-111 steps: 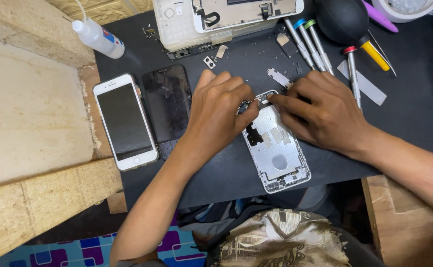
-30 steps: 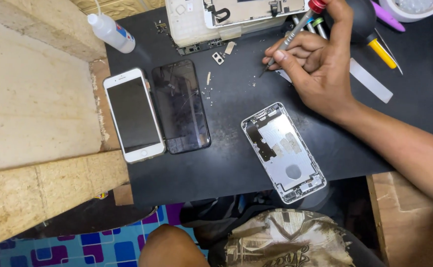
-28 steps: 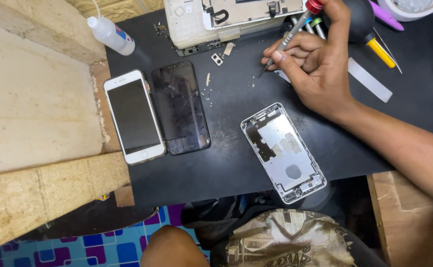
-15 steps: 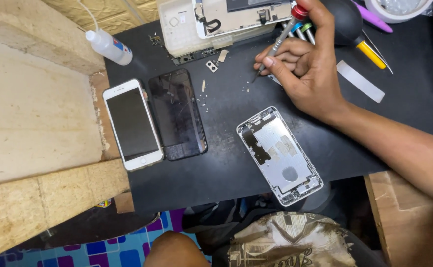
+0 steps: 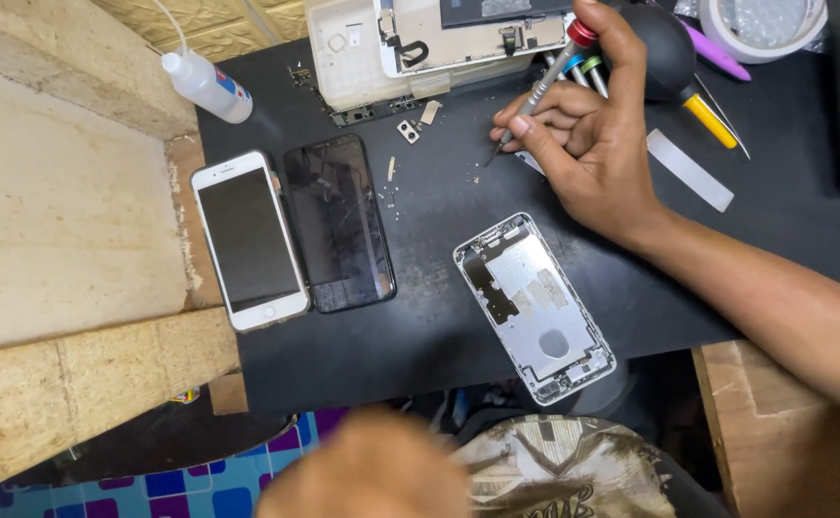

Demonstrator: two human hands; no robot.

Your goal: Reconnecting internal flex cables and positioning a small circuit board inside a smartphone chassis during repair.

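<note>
Gripping a screwdriver (image 5: 540, 88), the right hand (image 5: 588, 144) hovers above-right of the phone housing (image 5: 535, 307).

The right hand (image 5: 597, 144) is reaching in from the lower right, its bare forearm slanting up across the view to a nearly straight wrist. The hand is lying back-upward, with the fingers (image 5: 535, 104) curling leftward and bunching together, the thumb stretching out beneath them toward the left. The index finger is arching high over the others, its tip pressing down at the top. The hand is closing in a pinch grip rather than a fist. The left hand (image 5: 367, 470) is showing only as a blurred shape at the bottom edge, drawn back near the body; its fingers are too smeared to read.
</note>
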